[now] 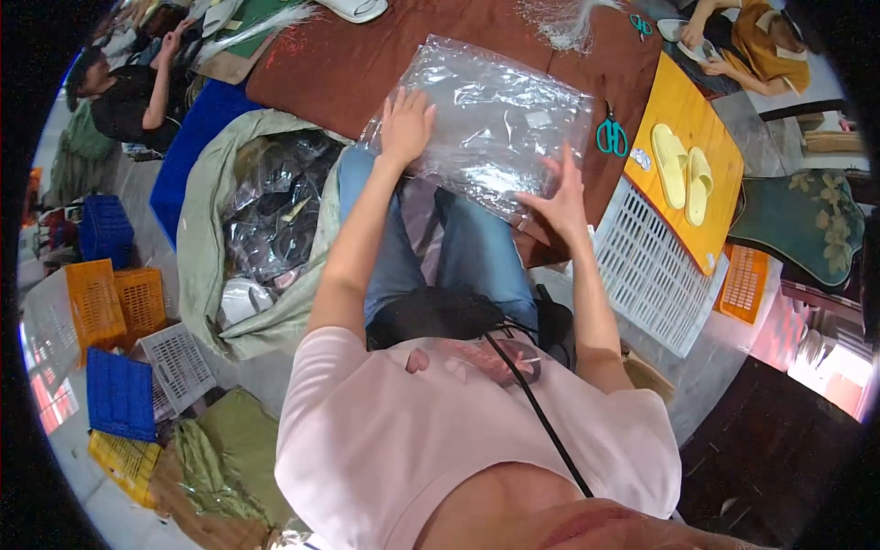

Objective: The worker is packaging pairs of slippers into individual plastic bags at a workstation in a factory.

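A stack of clear plastic bags [495,110], shiny and creased, lies across the near edge of a table with a brown cloth [348,46]. My left hand [406,126] rests flat on the left part of the plastic, fingers stretched out. At the near right corner my right hand [561,197] has its thumb and fingers apart around the edge of the plastic. Whether the right fingers pinch a layer is hard to see; they look spread. Just right of the bags lie teal-handled scissors [610,136] on the cloth.
Left of my legs stands an open woven sack [202,220] filled with dark plastic-wrapped items. At right, yellow slippers [683,174] sit on a yellow board [710,119] over a pale crate [655,266]. Orange crates [96,302] stand at far left. Other people work at both far sides.
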Motion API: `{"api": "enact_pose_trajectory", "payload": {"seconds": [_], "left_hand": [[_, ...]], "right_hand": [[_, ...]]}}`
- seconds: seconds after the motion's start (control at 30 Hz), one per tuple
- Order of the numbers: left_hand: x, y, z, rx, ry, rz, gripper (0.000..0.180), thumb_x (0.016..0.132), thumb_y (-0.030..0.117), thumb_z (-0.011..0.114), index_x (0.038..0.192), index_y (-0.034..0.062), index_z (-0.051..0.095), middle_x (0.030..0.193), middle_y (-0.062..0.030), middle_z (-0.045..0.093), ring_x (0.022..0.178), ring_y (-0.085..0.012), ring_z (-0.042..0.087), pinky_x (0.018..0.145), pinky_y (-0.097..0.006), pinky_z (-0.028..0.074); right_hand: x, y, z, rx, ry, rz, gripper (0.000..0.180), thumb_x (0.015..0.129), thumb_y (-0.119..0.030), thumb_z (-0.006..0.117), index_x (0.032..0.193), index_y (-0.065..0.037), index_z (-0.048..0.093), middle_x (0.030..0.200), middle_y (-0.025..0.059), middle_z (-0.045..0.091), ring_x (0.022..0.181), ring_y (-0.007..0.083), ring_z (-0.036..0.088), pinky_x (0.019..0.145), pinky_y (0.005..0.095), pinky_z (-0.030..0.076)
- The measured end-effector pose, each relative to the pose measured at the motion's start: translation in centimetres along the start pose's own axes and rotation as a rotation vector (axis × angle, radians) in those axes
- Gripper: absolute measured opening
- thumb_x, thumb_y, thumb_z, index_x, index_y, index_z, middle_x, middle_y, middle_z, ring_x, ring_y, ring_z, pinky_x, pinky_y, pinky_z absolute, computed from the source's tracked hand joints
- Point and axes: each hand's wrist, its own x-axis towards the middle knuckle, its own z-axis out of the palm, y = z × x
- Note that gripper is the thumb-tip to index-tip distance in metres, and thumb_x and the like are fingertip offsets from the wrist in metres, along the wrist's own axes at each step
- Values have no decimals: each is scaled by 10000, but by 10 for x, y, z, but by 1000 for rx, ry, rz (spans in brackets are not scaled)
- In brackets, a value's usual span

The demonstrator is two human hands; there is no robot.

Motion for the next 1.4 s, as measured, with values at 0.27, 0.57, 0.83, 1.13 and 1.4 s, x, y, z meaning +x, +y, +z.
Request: {"api": "enact_pose_trajectory", "payload": {"seconds": [0.27,0.57,0.83,1.13,1.4], "left_hand": [[-15,-19,13,260,-74,-7,617,1022,481,402,1505,97,409,1592,-73,356,1509,-306,221,1193,-594,160],[-55,-23,-23,111,243,-300,492,905,336,661,1212,-36,565,1388,-259,516,1359,-451,403,1128,-562,294],[-49,-9,-40,6,263,-424,511,867,368,694,1213,21,549,1134,-178,595,1070,-354,538,899,-495,428],[-63,-3,-40,113,119,-291,521,802,459,722,1132,73,604,1037,-101,564,1020,-281,525,850,-442,402],[-94,-48,-67,-20,486,-453,398,716,142,747,1091,67,639,1214,-142,567,1213,-357,477,1027,-501,369]], "right_hand": [[-34,23,10,281,5,213,733,782,-75,808,1422,3,458,778,43,714,740,106,645,752,284,517],[31,-46,-28,-93,244,-134,613,799,-199,821,1317,-5,557,1079,137,624,899,213,600,803,336,510],[89,-24,84,-518,-156,-219,933,805,-645,679,1549,-190,347,1628,155,246,1490,440,190,1132,709,120],[97,-28,132,-675,-162,-213,830,905,-676,509,1569,-221,305,1631,136,253,1503,396,177,1129,708,121],[88,-23,156,-748,-138,-174,810,925,-691,451,1575,-235,288,1640,124,230,1504,394,176,1108,743,97]]}}
